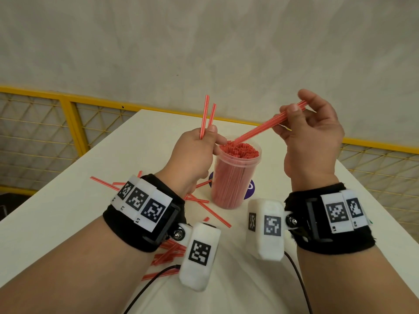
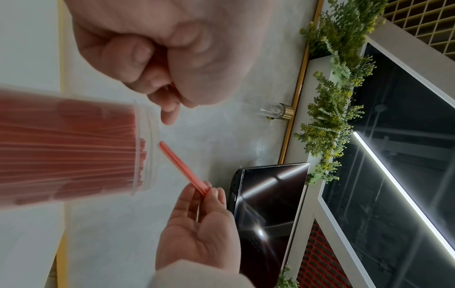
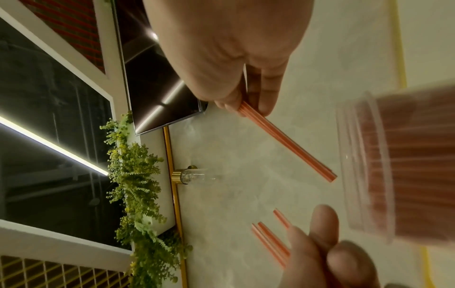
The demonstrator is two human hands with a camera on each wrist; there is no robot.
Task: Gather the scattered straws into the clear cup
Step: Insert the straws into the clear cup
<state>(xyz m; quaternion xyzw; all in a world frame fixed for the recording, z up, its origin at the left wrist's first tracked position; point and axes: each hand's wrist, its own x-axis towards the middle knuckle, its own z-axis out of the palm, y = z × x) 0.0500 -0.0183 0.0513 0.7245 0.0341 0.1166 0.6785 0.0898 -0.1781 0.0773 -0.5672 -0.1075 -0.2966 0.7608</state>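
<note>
Centrally on a white table (image 1: 68, 200) stands a clear cup (image 1: 233, 177), packed almost full with upright red straws. Above its rim, the right hand (image 1: 310, 141) pinches a few red straws (image 1: 267, 124) between thumb and fingertips, their lower ends angled down to the cup's mouth. Just left of the cup, the left hand (image 1: 192, 155) is curled around several more straws (image 1: 207, 118) that stick upward from its fist. Loose straws (image 1: 204, 206) lie scattered on the table beneath the left wrist, near the cup's base.
</note>
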